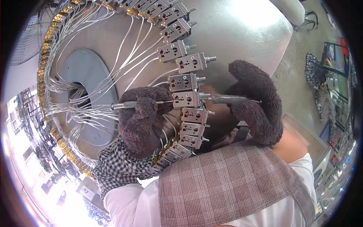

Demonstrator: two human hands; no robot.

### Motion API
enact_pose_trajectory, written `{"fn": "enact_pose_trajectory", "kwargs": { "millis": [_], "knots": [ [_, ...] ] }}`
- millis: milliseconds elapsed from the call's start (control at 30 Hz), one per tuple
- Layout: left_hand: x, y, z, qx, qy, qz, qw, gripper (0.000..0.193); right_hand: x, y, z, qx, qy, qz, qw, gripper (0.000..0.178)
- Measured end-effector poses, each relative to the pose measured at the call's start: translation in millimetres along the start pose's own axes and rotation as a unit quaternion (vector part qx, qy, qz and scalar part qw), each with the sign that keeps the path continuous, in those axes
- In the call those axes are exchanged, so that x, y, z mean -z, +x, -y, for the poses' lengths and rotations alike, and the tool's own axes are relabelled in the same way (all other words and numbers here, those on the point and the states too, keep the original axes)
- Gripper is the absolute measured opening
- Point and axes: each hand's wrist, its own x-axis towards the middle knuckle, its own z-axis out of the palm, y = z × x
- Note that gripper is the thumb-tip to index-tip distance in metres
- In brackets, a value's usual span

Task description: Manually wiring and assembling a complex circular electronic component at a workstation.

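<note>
Both my hands wear dark brown knitted gloves. My left hand [138,126] is closed around a slim screwdriver-like tool [129,104] with a grey grip. Its thin metal shaft reaches the left side of a small silver metal box [185,99], one of several in a curved row. On the other side of that box, my right hand [264,108] is closed on a slim grey tool [228,99]. This tool's left end meets the box's protruding shaft; its exact kind I cannot make out. White wires run from the boxes toward the ring's middle.
A metal table [234,34] carries the curved row. Brass-coloured fittings [47,45] line the ring's far left side. White wires gather at a grey oval plate [96,72] with a dark opening. A fan [26,41] stands at the upper left, and cable bundles [321,89] hang at the right.
</note>
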Motion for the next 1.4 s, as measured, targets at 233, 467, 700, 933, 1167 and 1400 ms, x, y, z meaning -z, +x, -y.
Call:
{"fn": "enact_pose_trajectory", "kwargs": {
  "millis": [233,467,700,933,1167,1400],
  "knots": [
    [21,0,5,0.020,-0.055,0.063,0.996,0.023,-7,5,9,-0.185,0.123,-0.035,0.974,0.036],
    [26,1,10,-0.014,-0.018,0.064,0.998,0.025,-8,3,3,-0.175,0.123,-0.028,0.976,0.036],
    [-6,-1,5,-0.027,-0.031,0.007,0.999,0.026,-9,5,5,-0.148,0.125,-0.060,0.979,0.038],
    [11,-2,11,-0.048,0.009,-0.020,0.999,0.029,-2,2,5,-0.088,0.073,-0.014,0.993,0.042],
    [14,8,0,-0.011,0.071,-0.026,0.997,0.028,-4,14,12,-0.204,0.230,-0.069,0.949,0.052],
    [8,34,5,-0.047,0.043,-0.010,0.998,0.022,-3,56,0,-0.190,0.344,-0.001,0.920,0.045]
  ]
}}
